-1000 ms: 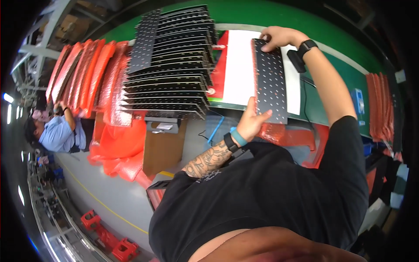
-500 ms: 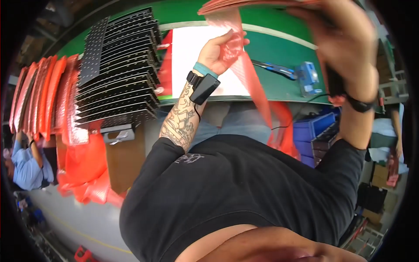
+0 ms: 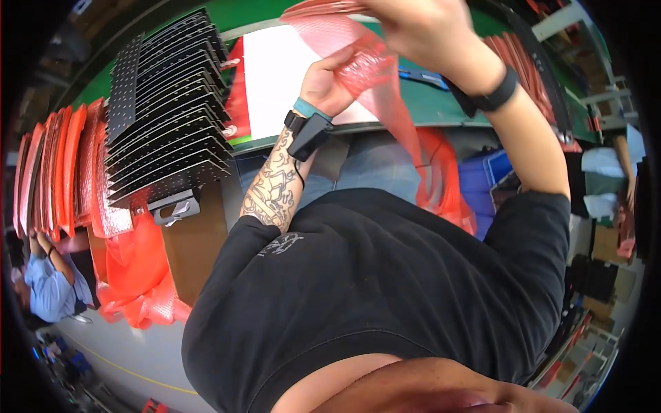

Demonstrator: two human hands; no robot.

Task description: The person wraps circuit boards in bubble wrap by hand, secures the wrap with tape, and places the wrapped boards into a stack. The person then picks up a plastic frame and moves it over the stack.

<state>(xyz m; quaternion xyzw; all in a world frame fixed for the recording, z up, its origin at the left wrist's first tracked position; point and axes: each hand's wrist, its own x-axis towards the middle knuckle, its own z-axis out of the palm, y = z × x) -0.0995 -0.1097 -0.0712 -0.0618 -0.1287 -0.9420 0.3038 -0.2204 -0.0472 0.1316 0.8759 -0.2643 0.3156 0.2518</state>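
A sheet of translucent red bubble wrap (image 3: 385,103) hangs over the bench's front edge. My left hand (image 3: 330,86) is closed on it, thumb uppermost and the other fingers behind the film. At the top rim is a flat layered bundle (image 3: 320,9) in the same red wrap. My right hand (image 3: 430,38) is curled beside its right end, slightly blurred. Its fingertips are hidden and partly outside the picture, so what it grips does not show. Under my left hand lies a white sheet (image 3: 272,76) on the green bench.
Black perforated panels (image 3: 172,103) stand in a row at left, beside red-wrapped packs (image 3: 58,165). A blue-handled tool (image 3: 423,77) lies near my right wrist. More wrapped packs (image 3: 523,76) stand at right; blue bins (image 3: 475,175) are below. Another person (image 3: 51,282) is at far left.
My right hand has swung left across the bench and now covers the area near the blue tool. The bubble wrap spreads wider between my hands. The whole view has shifted slightly.
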